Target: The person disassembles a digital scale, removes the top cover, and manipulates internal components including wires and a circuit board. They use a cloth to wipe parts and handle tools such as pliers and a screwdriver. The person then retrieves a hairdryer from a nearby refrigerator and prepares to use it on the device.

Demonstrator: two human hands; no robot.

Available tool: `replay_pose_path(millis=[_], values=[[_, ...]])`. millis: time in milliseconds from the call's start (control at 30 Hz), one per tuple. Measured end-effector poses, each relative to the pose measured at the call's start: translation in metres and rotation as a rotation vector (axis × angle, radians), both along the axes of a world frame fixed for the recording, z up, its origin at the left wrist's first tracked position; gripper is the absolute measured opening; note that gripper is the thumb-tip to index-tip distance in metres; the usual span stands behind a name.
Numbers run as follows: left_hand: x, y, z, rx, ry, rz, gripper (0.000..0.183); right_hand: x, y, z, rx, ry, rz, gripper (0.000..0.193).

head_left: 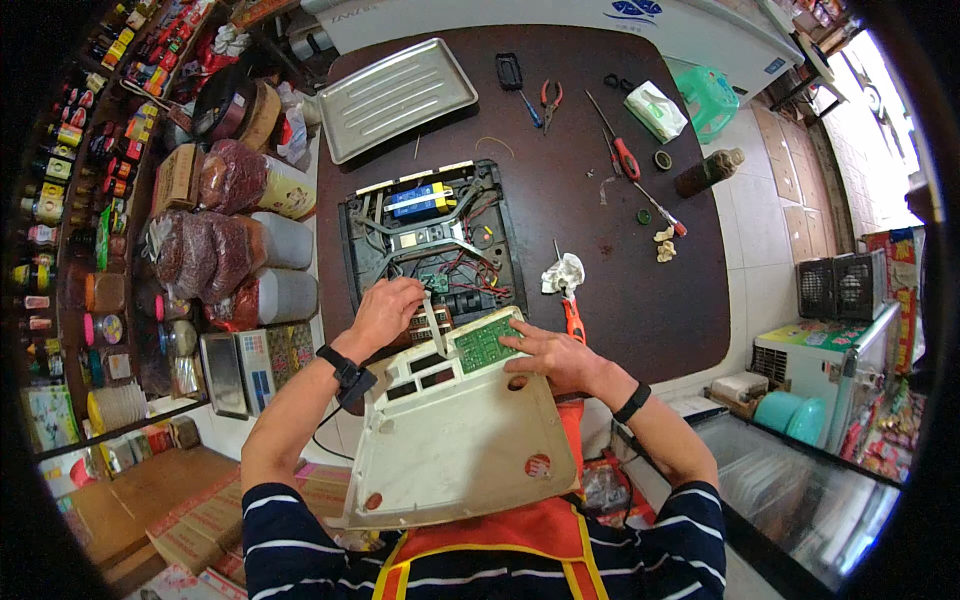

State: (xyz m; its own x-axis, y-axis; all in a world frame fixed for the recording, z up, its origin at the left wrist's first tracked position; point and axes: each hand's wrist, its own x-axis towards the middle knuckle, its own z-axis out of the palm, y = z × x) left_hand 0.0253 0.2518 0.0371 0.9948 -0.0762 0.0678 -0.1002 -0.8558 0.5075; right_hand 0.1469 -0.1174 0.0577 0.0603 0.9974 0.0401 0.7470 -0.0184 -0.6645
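Note:
A white plastic cover (pixel 460 440) leans against my front, its inner side up. My right hand (pixel 560 358) grips its far right edge, fingers over a green circuit board (pixel 487 343) fixed to it. From the cover a pale ribbon cable (pixel 435 325) runs up to the fingertips of my left hand (pixel 388 310), which is closed in a pinch at its upper end. Just beyond lies the opened black base (pixel 352 240) of what looks like a scale. Inside it are a blue-and-yellow battery (pixel 418 203), a metal frame, a small green board (pixel 432 282) and red and black wires.
The brown table (pixel 600 250) holds a metal tray (pixel 400 100), pliers (pixel 551 100), a red-handled screwdriver (pixel 626 160), a tissue pack (pixel 656 110), a bottle (pixel 709 172), crumpled tissue (pixel 563 275) and an orange-handled tool (pixel 574 318). Bags and shelves line the left.

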Motion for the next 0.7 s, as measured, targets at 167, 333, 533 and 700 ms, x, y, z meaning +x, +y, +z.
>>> replay_pose_path(millis=[167,333,533,700], values=[[-0.001,-0.004,0.006,0.014,-0.019,0.020,0.017,-0.001,-0.002,-0.010,-0.011,0.021,0.002,0.041],[-0.002,-0.005,0.012,0.053,-0.095,-0.032,0.019,-0.001,-0.005,-0.012,0.001,0.016,-0.004,0.041],[-0.001,-0.011,0.022,0.007,-0.136,-0.017,0.019,-0.002,-0.005,-0.016,-0.027,0.006,-0.001,0.043],[-0.006,-0.022,0.031,-0.313,-0.097,0.108,0.014,-0.001,-0.005,-0.009,0.013,0.069,-0.016,0.041]])
